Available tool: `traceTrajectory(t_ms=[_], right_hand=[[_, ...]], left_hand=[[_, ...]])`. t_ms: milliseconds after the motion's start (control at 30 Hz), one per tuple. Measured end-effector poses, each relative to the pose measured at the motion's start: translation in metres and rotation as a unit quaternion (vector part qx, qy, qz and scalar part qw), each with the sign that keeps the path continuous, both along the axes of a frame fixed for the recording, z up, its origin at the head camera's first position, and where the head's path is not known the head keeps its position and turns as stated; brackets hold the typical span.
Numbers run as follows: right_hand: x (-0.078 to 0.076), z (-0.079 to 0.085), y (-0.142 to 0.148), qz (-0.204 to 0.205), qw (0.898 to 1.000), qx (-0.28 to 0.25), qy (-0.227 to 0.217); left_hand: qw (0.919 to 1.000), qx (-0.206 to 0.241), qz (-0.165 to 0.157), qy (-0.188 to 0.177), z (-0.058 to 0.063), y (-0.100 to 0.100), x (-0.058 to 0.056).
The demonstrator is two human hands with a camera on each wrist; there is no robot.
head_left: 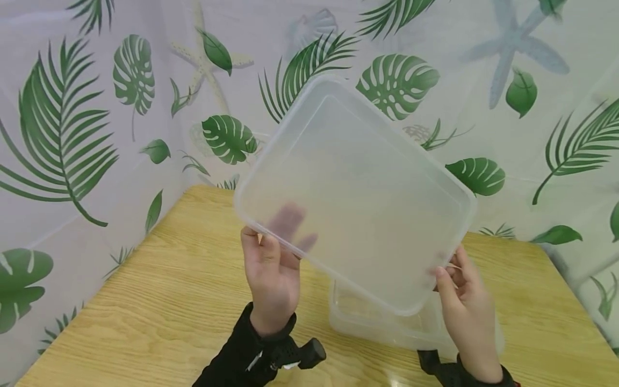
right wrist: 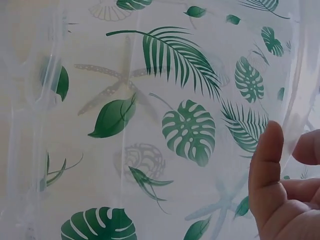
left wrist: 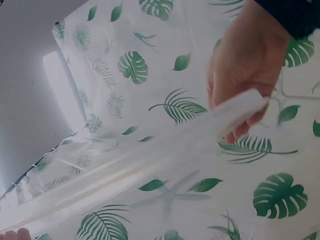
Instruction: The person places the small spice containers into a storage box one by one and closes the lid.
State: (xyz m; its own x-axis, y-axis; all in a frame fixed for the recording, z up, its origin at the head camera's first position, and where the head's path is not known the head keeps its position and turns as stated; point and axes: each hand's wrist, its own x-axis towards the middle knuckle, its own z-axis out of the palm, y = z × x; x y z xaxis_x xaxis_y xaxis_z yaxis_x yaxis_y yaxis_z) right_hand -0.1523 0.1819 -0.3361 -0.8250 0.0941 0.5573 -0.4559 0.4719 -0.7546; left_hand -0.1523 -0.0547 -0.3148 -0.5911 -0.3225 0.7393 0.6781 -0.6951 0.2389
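Observation:
A translucent plastic lid (head_left: 358,199) is held up and tilted above the table, its rim facing me in the head view. My left hand (head_left: 273,279) grips its lower left edge, the thumb at the rim and several fingers showing blurred through the plastic. At the lower right edge my right hand (head_left: 466,312) pinches the rim between thumb and fingers. Below the lid sits a translucent plastic box (head_left: 377,328) on the table, partly hidden by the lid and my right hand. In the left wrist view the lid (left wrist: 150,150) appears nearly edge-on, with my right hand (left wrist: 245,70) at its far end.
A wood-grain table (head_left: 159,301) spreads beneath the hands. Behind and beside it hangs a white sheet (head_left: 193,32) printed with green leaves, starfish and shells. A bright light (left wrist: 65,92) shows in the left wrist view.

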Motion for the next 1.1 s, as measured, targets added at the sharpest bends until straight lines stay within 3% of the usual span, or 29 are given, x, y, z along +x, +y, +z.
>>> traceTrajectory(t_ms=[100,167,233,300,433,533,667,833,867,967,1100], right_hand=[[0.002,0.004,0.008,-0.035,0.999,-0.022,0.017],[0.002,0.008,0.016,-0.061,0.998,-0.017,0.03],[0.003,0.01,0.026,-0.088,0.995,-0.015,0.034],[0.003,0.012,0.037,-0.119,0.992,-0.023,0.029],[0.005,0.013,0.057,-0.184,0.982,-0.042,0.015],[0.004,0.011,0.07,-0.219,0.974,-0.054,0.004],[0.002,0.007,0.085,-0.248,0.967,-0.064,-0.011],[0.001,0.003,0.102,-0.26,0.962,-0.061,-0.046],[0.001,0.002,0.105,-0.26,0.962,-0.057,-0.06],[-0.001,-0.003,0.117,-0.251,0.96,-0.012,-0.125],[-0.003,-0.015,0.135,-0.194,0.955,0.103,-0.198]], left_hand=[[0.9983,-0.042,0.034,-0.02,-0.001,-0.003,-0.002],[0.9939,-0.079,0.057,-0.052,-0.002,-0.005,-0.005],[0.9838,-0.129,0.079,-0.096,-0.004,-0.006,-0.01],[0.9681,-0.185,0.09,-0.143,-0.008,-0.007,-0.015],[0.9282,-0.293,0.067,-0.219,-0.017,-0.007,-0.028],[0.8928,-0.372,0.049,-0.25,-0.024,-0.005,-0.034],[0.8552,-0.451,0.046,-0.252,-0.031,-0.002,-0.039],[0.8241,-0.512,0.056,-0.236,-0.04,0.004,-0.046],[0.8144,-0.528,0.062,-0.233,-0.042,0.005,-0.047],[0.7715,-0.59,0.082,-0.223,-0.047,0.008,-0.05],[0.7066,-0.667,0.111,-0.209,-0.056,0.012,-0.054]])
